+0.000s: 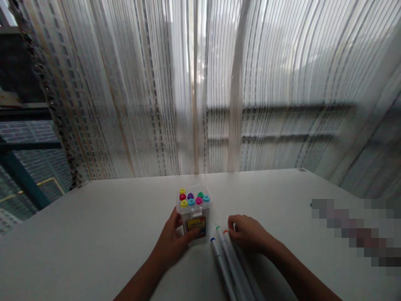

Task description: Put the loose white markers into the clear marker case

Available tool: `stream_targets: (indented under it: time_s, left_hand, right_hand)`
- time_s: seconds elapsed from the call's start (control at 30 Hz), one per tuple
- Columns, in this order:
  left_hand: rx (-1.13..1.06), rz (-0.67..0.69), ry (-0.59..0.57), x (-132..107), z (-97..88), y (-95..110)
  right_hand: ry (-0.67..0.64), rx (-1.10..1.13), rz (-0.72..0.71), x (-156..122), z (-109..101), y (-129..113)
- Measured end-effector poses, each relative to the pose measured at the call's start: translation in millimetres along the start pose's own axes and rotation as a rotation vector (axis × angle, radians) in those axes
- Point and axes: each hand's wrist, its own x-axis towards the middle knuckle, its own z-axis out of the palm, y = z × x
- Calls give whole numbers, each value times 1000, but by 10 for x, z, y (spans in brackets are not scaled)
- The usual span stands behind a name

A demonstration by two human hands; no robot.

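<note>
Clear plastic calls for a light, steady grip: the left hand [174,241] holds the marker case [196,218] upright on the bench [103,238]. Beside loose white markers [231,261], the right hand [249,232] curls, its grip's contents impossible to tell.

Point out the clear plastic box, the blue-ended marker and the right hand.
Clear plastic box [196,223]: head view, on its front label.
Blue-ended marker [221,266]: head view, on its white barrel.
Right hand [249,232]: head view, on the back of the hand.
</note>
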Motion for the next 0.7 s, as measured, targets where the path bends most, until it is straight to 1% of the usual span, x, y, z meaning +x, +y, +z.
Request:
stream_targets:
  time_s: [0.2,0.4,0.7]
  left_hand:
    - [2,-16,22,8,2,-21]
    - [-14,-13,21,10,4,-8]
    - [13,3,-1,13,3,24]
  right_hand:
    - [-12,-4,-4,-23,-27,-15]
    - [3,-8,3,-17,-19,-18]
    - [-18,-22,-5,-35,-50,-38]
